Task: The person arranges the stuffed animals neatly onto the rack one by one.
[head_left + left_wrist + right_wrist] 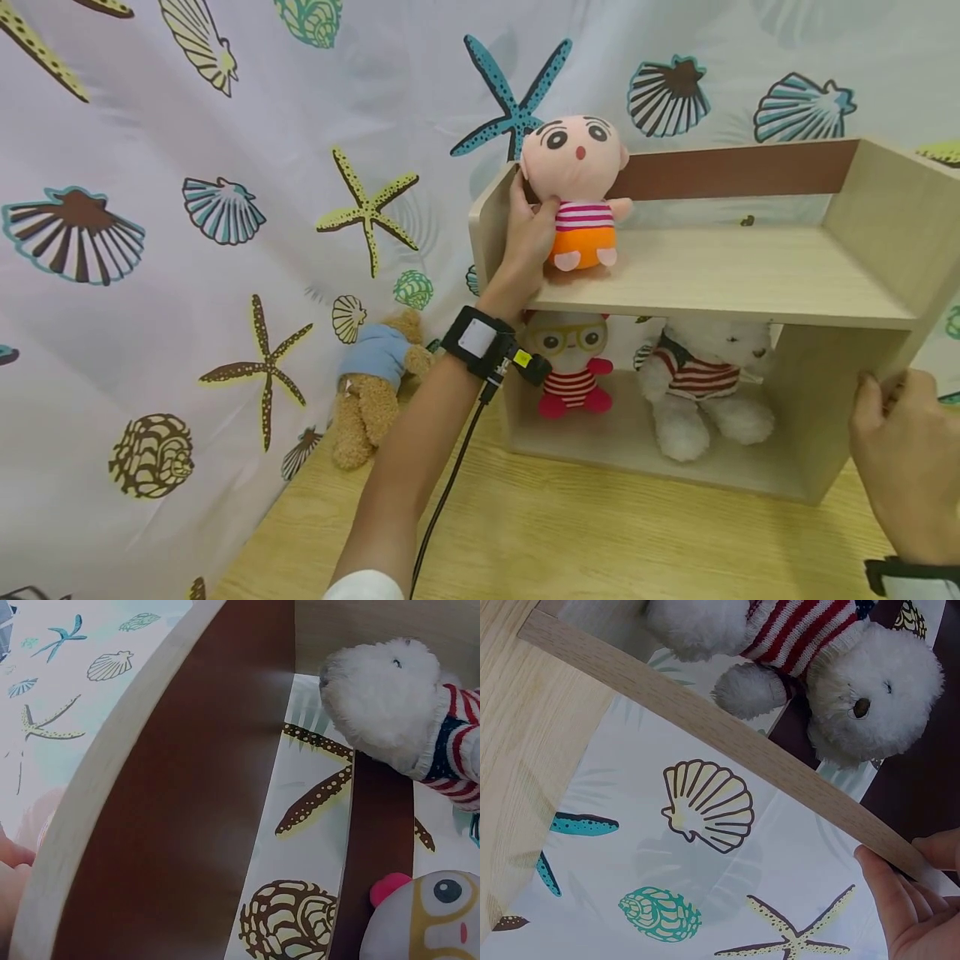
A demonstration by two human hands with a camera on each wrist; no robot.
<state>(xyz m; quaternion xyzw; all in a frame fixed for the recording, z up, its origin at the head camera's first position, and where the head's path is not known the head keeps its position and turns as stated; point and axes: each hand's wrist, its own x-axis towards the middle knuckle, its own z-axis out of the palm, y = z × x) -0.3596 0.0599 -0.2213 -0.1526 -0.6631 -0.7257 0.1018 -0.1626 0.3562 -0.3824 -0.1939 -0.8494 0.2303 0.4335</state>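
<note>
My left hand [528, 237] grips a plush doll [583, 167] by its side, with the thumb across its front. The doll has a round pale head, a pink-striped top and orange shorts, and it is upright at the left end of the upper level of a wooden shelf [735, 267]. In the left wrist view the shelf wall hides most of this hand and doll. My right hand [907, 458] pinches the front edge of the shelf's right side panel; its fingers [892, 892] and thumb lie on opposite faces of that panel in the right wrist view.
On the lower level sit a plush with yellow glasses [573, 358] and a white plush bear [708, 383] in a striped sweater. A brown teddy bear [375, 392] in blue leans by the patterned curtain [247, 350], left of the shelf. A cable [450, 492] hangs from my left wrist over the wooden tabletop [600, 533].
</note>
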